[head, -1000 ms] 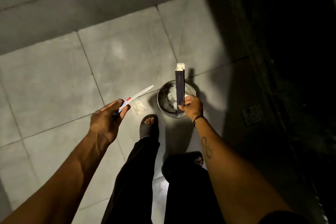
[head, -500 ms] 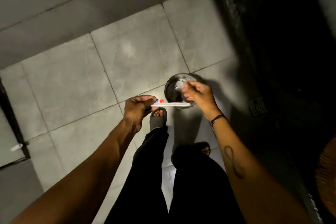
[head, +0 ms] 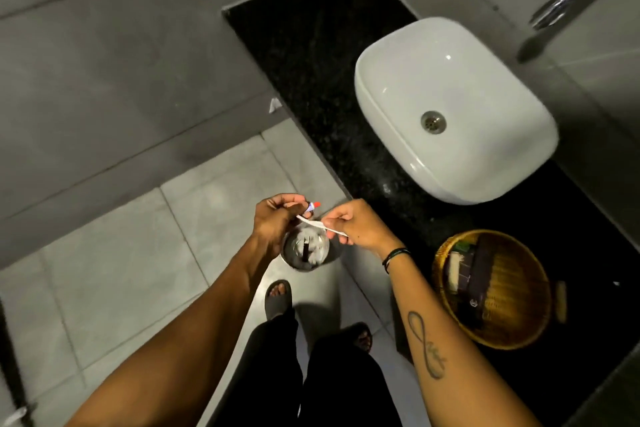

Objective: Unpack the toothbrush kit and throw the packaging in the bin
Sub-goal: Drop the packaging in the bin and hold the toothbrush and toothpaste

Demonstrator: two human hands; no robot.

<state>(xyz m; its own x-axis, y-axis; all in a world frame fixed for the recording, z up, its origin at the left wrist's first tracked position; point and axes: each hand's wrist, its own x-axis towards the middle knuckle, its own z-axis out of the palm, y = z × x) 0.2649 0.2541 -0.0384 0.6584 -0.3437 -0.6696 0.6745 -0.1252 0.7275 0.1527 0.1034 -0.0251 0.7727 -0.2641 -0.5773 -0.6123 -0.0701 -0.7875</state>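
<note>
My left hand (head: 273, 218) grips a small toothpaste tube with a red cap (head: 313, 206) and one end of a white toothbrush (head: 317, 224). My right hand (head: 356, 227) pinches the other end of the toothbrush. Both hands hover just above a small round metal bin (head: 304, 250) on the floor. The dark kit box (head: 306, 251) stands inside the bin among white scraps.
A white basin (head: 450, 107) sits on a black stone counter (head: 311, 55) at the right, under a chrome tap (head: 575, 0). A wicker basket (head: 495, 288) with dark packets stands on the counter. My sandalled feet (head: 278, 298) are on grey floor tiles.
My right hand let the dark box go into the bin, then came over and took hold of the toothbrush. The view swung right, bringing the basin and basket into sight.
</note>
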